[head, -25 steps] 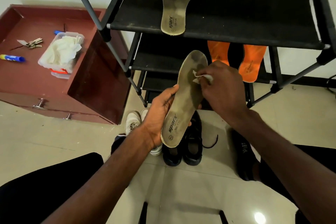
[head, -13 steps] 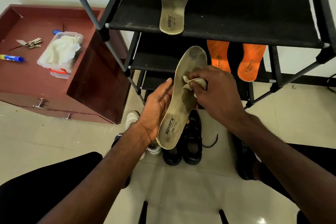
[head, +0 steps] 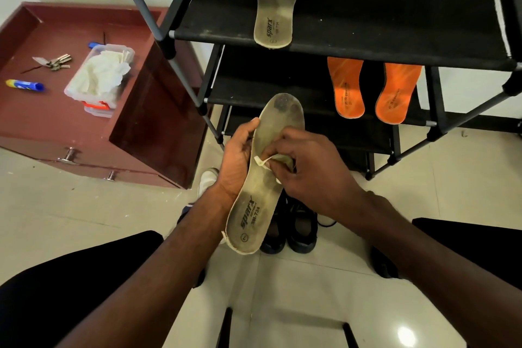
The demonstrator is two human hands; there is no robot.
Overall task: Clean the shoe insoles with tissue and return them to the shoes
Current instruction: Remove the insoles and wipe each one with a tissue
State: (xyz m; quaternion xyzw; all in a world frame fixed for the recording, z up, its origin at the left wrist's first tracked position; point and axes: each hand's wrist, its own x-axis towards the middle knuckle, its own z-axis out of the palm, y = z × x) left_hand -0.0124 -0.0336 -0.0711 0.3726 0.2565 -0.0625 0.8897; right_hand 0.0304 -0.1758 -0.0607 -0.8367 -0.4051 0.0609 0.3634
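My left hand grips a dirty beige insole by its left edge, holding it up over the floor with the toe end pointing away. My right hand pinches a crumpled tissue and presses it on the insole's middle. A second beige insole lies on the top shelf of the black shoe rack. Two orange insoles lie on the shelf below. A pair of black shoes stands on the floor under the held insole.
A clear plastic box of tissues sits on the red-brown cabinet at the left, with keys and a blue tube near it. A white shoe and another black shoe stand on the tiled floor.
My right hand has slid the tissue down the insole from near the toe end to its middle. The left hand keeps its hold while the insole sits a little lower.
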